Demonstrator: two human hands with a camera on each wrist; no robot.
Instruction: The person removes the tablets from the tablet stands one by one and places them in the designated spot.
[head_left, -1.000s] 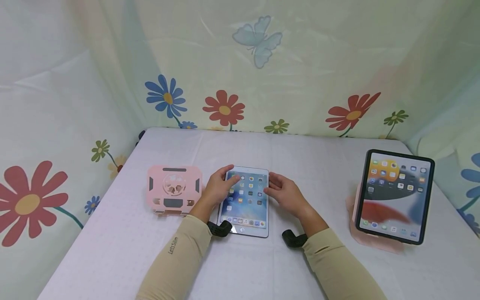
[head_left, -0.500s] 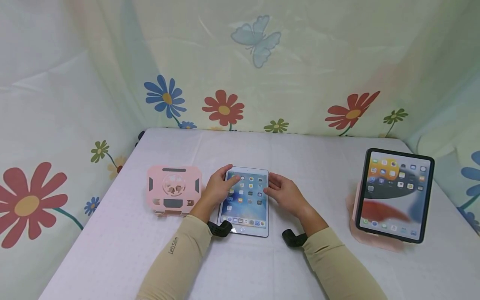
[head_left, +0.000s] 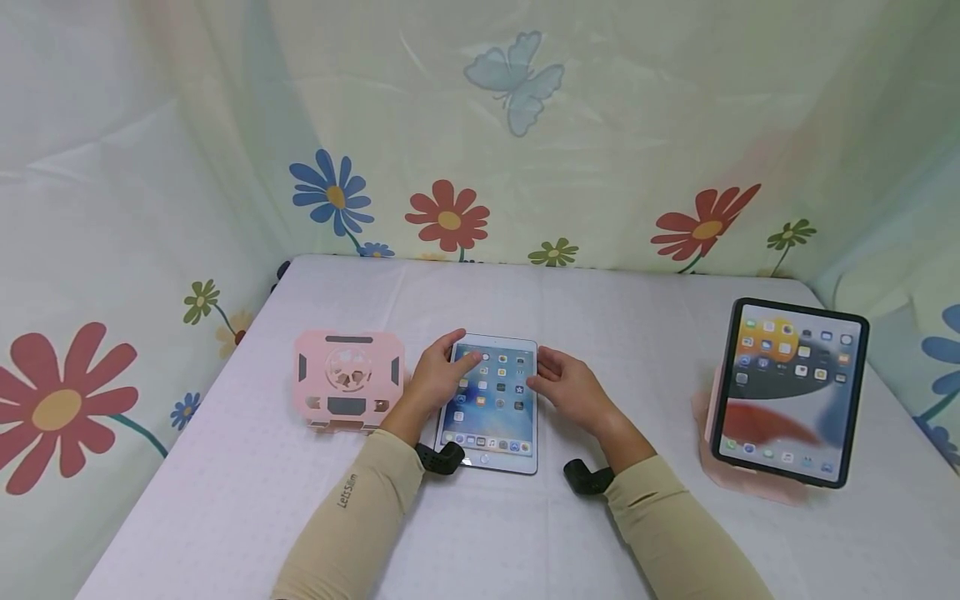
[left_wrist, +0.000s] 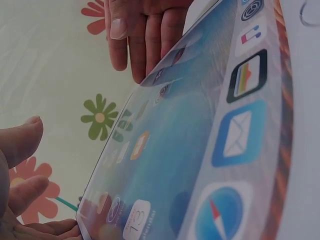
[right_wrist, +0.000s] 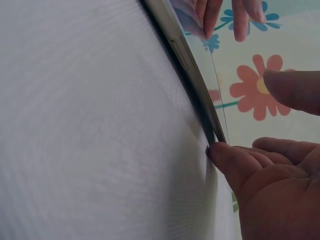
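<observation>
A white tablet (head_left: 498,400) with its home screen lit lies face up on the table in the head view. My left hand (head_left: 437,375) is at its left side, the thumb raised over the screen and the other fingertips at the far left corner; the left wrist view shows the thumb (left_wrist: 22,142) apart from the glass. Along the right edge sits my right hand (head_left: 572,387). From the right wrist, its lower fingertips touch the tablet's thin side (right_wrist: 182,55) low against the cloth, while the thumb (right_wrist: 295,90) stays lifted clear.
A pink stand (head_left: 318,358) with cutouts and dark pads stands left of the tablet. On the right, a larger black-framed tablet (head_left: 795,392) leans on another pink stand (head_left: 757,486). White cloth (head_left: 600,308) covers the table, and a flowered curtain (head_left: 600,167) hangs around it.
</observation>
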